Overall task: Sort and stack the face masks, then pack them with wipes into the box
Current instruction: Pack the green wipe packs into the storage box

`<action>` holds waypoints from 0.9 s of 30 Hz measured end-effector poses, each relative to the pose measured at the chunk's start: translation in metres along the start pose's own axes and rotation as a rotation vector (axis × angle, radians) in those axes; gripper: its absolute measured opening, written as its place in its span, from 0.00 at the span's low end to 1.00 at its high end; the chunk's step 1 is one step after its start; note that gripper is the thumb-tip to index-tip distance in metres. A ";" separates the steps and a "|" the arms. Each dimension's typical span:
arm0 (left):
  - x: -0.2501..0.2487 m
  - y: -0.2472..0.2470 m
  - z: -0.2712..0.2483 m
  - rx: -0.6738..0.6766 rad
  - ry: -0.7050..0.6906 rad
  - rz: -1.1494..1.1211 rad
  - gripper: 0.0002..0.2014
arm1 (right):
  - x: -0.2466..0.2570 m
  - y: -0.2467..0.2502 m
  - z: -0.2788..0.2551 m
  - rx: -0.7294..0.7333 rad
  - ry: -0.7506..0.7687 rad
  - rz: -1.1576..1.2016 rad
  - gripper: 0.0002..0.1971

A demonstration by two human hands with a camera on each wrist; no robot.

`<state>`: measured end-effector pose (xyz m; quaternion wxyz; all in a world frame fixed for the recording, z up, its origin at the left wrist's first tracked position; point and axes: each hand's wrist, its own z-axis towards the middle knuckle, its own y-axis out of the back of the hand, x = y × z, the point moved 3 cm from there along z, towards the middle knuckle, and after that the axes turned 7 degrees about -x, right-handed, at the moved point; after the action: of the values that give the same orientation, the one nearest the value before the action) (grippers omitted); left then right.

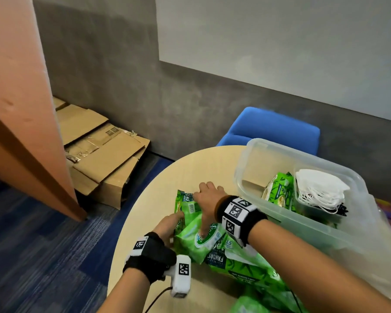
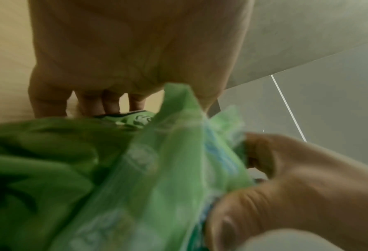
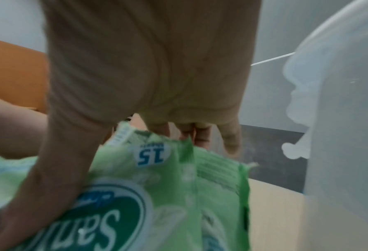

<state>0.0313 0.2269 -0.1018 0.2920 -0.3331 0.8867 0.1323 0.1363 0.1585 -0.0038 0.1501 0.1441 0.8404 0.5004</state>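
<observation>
Several green wipes packs [image 1: 196,242] lie heaped on the round table [image 1: 163,181]. My right hand [image 1: 204,208] spans the top packs, with its fingers over their far edge and its thumb pressing the pale green pack [image 3: 168,186]. From the left, my left hand [image 1: 169,224] grips the side of the same heap [image 2: 157,169], fingers curled behind it. The clear plastic box [image 1: 246,168] stands to the right. It holds a wipes pack [image 1: 278,188], a stack of white masks [image 1: 318,188] and some black masks [image 1: 341,210].
A blue chair [image 1: 273,127] stands behind the table. Flattened cardboard boxes [image 1: 104,154] lie on the floor by the wall, and an orange panel [image 1: 20,109] rises at the left. More green packs [image 1: 246,269] reach toward the table's near edge.
</observation>
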 end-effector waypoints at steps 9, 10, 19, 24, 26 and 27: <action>-0.002 0.004 -0.011 -0.084 -0.118 0.294 0.11 | 0.040 0.003 -0.114 -0.344 0.213 0.040 0.28; -0.001 0.007 -0.014 -0.092 -0.123 0.283 0.11 | 0.039 0.004 -0.130 -0.355 0.190 0.090 0.28; -0.011 0.039 -0.050 -0.102 -0.254 0.084 0.16 | 0.035 -0.074 -0.174 0.165 -0.302 0.874 0.45; -0.045 0.039 -0.109 -0.033 -0.496 0.208 0.23 | 0.036 -0.135 -0.157 0.180 -0.518 0.797 0.43; -0.059 0.038 -0.132 -0.018 -0.601 0.293 0.23 | 0.029 -0.148 -0.161 0.095 -0.650 0.729 0.45; -0.064 0.036 -0.143 -0.004 -0.643 0.334 0.24 | 0.028 -0.152 -0.165 0.050 -0.684 0.699 0.47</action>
<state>-0.0153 0.2253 0.0526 0.5295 -0.1257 0.7916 0.2778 0.0317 -0.0315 -0.0660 0.2373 0.5773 0.6561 0.4243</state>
